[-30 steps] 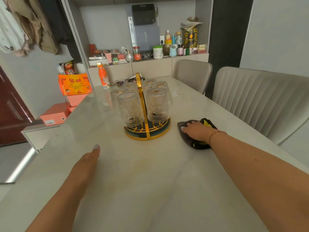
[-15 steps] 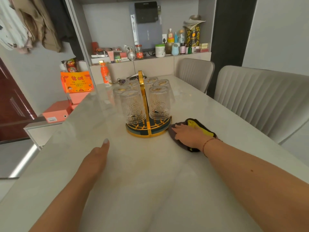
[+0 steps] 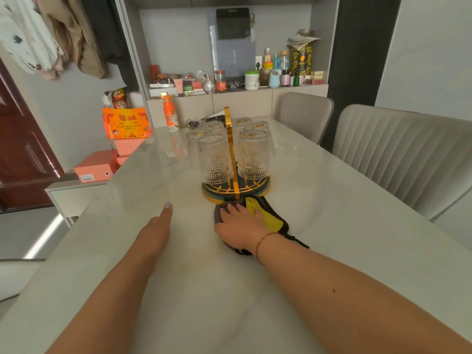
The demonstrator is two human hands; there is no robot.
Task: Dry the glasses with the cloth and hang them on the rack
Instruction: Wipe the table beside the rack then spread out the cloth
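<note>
R hand (image 3: 241, 227) flat, fingers straight, pressing on dark grey/yellow cloth (image 3: 269, 218) on pale marble tabletop (image 3: 332, 226); grip released, not grasping. Cloth just in front of round gold-wire rack w/ dark base (image 3: 236, 191), touching its rim. Six clear patterned glasses (image 3: 215, 159) upside down on rack. L hand (image 3: 155, 226) open, fingers straight, over tabletop, holding nothing.

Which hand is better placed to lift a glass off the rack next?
Left. The left hand lies open and free on the table, short of the rack. The right hand is pressed flat on the cloth, so it is occupied.
</note>
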